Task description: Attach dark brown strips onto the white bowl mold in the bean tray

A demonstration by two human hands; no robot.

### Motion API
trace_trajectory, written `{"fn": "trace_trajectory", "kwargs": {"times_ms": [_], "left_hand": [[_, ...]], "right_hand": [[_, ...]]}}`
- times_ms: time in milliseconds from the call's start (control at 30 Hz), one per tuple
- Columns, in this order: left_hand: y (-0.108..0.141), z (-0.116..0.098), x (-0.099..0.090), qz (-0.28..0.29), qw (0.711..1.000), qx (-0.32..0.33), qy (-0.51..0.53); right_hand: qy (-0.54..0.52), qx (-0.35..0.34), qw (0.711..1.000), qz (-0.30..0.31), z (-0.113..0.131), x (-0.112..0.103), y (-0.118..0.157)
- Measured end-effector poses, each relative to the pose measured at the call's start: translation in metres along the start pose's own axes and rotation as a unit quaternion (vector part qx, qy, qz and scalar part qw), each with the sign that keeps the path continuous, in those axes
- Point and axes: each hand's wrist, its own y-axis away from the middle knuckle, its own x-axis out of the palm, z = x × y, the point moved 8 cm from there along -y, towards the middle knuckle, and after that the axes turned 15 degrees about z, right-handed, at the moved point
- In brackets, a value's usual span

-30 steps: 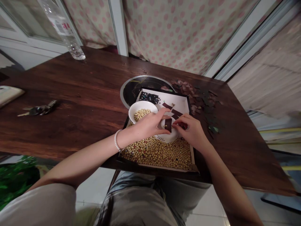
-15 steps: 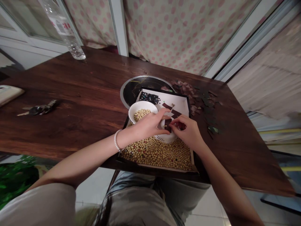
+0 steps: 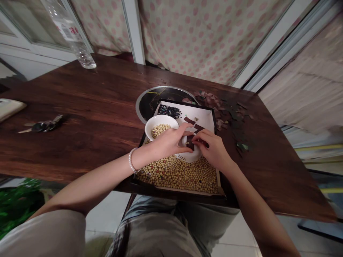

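Since a second earlier, the fingertips of the right hand [image 3: 213,144] had been moved inward, from the edge of a dark strip [image 3: 190,138] to over its face, while the left hand [image 3: 171,139] was kept in place. The right thumb and forefinger were set close together at the strip; whether anything was pinched between them could not be told. The left thumb and forefinger were held apart, curved around the strip, and it could not be told whether it was gripped. The strip was seen above a white dish [image 3: 189,156], with a small yellow bean [image 3: 188,142] at its face. The dish was surrounded on its near side by pale beans [image 3: 182,175] spread in a shallow tray [image 3: 203,110]. Just beside the left hand, a white bowl [image 3: 150,125] was partly filled with beans. Beyond the bowl, dark beads [image 3: 170,111] were heaped in a tray corner. The tray was overlapped onto a round dark disc [image 3: 146,103], and scraps [image 3: 210,100] were scattered beside it on the table [image 3: 66,89].
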Motion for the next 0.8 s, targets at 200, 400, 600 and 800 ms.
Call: {"fn": "trace_trajectory", "kwargs": {"times_ms": [200, 400, 600, 800], "left_hand": [[0.000, 0.001, 0.000, 0.001, 1.000, -0.006, -0.002], [0.000, 0.001, 0.000, -0.002, 1.000, -0.008, -0.012], [0.000, -0.001, -0.001, -0.009, 1.000, -0.002, -0.013], [0.001, -0.001, -0.002, -0.013, 1.000, -0.002, -0.021]], "right_hand": [[0.028, -0.026, 0.999, -0.004, 0.003, 0.003, -0.001], [0.062, -0.022, 0.998, -0.003, 0.005, 0.003, -0.002], [0.116, -0.003, 0.993, 0.025, 0.005, 0.008, -0.004], [0.132, 0.005, 0.991, 0.023, 0.002, 0.012, -0.006]]}}
